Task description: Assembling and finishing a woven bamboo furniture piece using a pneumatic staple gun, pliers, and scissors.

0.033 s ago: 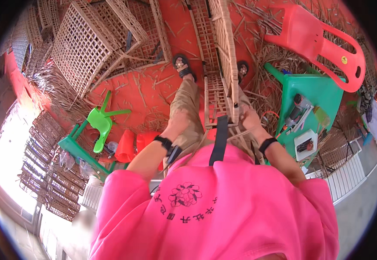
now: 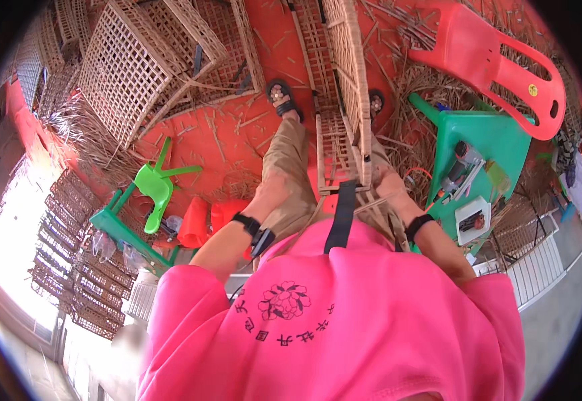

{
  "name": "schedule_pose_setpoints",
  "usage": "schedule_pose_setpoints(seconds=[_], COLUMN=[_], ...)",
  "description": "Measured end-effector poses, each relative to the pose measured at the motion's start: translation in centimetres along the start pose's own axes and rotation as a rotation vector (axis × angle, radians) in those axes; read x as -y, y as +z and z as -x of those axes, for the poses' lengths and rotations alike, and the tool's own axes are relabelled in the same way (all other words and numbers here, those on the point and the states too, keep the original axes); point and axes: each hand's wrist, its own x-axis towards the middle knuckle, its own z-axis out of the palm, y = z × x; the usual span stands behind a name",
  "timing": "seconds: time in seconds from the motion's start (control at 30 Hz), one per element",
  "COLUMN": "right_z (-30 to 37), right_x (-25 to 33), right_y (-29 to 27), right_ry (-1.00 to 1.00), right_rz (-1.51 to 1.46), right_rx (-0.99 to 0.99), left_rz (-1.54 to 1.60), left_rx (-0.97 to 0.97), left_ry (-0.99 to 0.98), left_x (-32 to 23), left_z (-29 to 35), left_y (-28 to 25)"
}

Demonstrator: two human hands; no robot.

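Between your legs is a long, light brown basket-like frame woven from flat strips (image 2: 335, 142). Its weave makes rows of little square holes. One tall side (image 2: 347, 57) stands up along its right, and a low part runs along its left. The long edges look a bit wavy, and there are small dark bits along them. Its near end is squared off and close to your tummy. A flat black strap (image 2: 342, 215) hangs across that near end, down to your bright pink shirt (image 2: 364, 301).

Your right hand (image 2: 387, 183) is right beside the near right corner of the frame. Its fingers are bent, but I cannot tell if they grip it. Your left hand (image 2: 271, 190) is at your left leg, apart from the frame. It is blurry, so I cannot tell if it is holding anything.

On your right is a green plastic table (image 2: 481, 137) with a white tray (image 2: 462, 237) on it. A red plastic chair (image 2: 468, 47) is next to the table. Dry strips lie on the red floor (image 2: 234, 154).
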Motion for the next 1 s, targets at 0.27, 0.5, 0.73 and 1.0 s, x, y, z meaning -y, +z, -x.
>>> schedule_pose_setpoints(seconds=[0.27, 0.5, 0.73, 1.0], right_z=[7.3, 8.2, 12.4, 9.1], right_x=[-0.7, 3.4, 0.4, 3.7], right_y=[-3.2, -9.7, -6.6, -6.4], right_ry=[0.111, 0.901, 0.55, 0.618], right_rz=[-0.333, -1.287, -1.085, -1.104], right_rx=[0.192, 0.85, 1.055, 0.825], left_rz=[0.532, 0.604, 0.113, 0.079], left_rx=[0.2, 0.794, 0.443, -0.279], left_ry=[-0.155, -0.136, 0.453, 0.833], left_x=[5.5, 4.8, -2.5, -7.5], left_z=[6.3, 7.4, 4.9, -2.0], left_y=[-2.0, -5.3, -3.4, 3.3])
